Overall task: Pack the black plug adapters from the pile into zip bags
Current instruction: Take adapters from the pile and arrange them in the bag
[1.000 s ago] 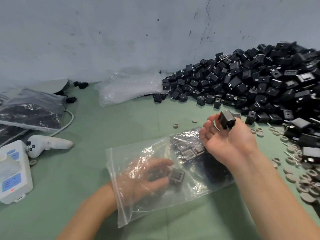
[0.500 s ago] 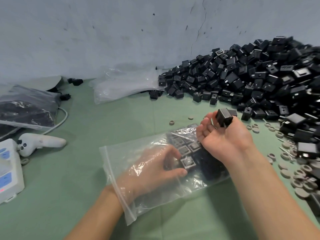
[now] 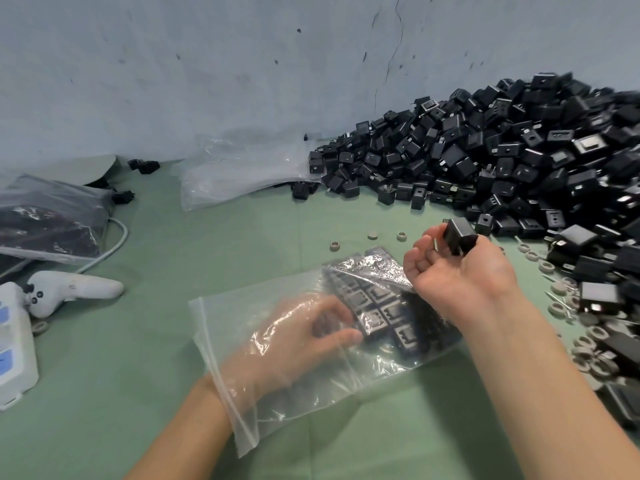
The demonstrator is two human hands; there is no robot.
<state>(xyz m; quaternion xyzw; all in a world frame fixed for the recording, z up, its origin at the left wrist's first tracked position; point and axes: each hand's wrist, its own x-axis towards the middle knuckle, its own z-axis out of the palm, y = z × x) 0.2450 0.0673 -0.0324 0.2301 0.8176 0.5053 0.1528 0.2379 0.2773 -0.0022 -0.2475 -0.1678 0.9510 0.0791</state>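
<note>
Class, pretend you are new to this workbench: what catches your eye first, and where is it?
A huge pile of black plug adapters is heaped against the wall at right. In the middle, the left hand reaches inside a clear zip bag holding rows of packed adapters, while the right hand pinches a single adapter above it.

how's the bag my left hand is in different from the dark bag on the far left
The front zip bag is open with the left hand inside it; the far-left bag lies untouched. The front zip bag holds adapters only at its far end; the far-left bag looks dark nearly throughout. Both are clear plastic on the green table.
</note>
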